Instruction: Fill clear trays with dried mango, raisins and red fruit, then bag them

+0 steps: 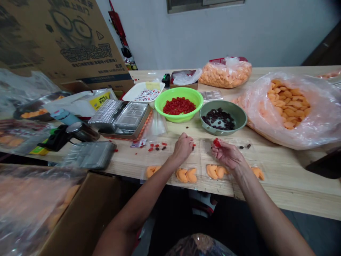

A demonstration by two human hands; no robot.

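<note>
My right hand (226, 153) is turned palm up with its fingers curled around several small red candy pieces (217, 143). My left hand (182, 147) is closed, fingertips pressed together, low over a clear plastic tray (198, 156). A red bit and a dark one show beside its fingertips; what it pinches, if anything, is hidden. Orange fortune-cookie-shaped pieces (186, 175) lie in the near compartments of the trays in a row. Red and dark pieces (157, 147) sit in the far part of the left tray, and dark ones (245, 146) in the right tray.
Behind my hands stand a green bowl (198, 97) of red pieces and a grey-green bowl (241, 119) of dark raisin-like pieces. A large bag (317, 131) of orange pieces is at right. Stacked clear trays (130, 115) and a cardboard box (87, 213) are at left.
</note>
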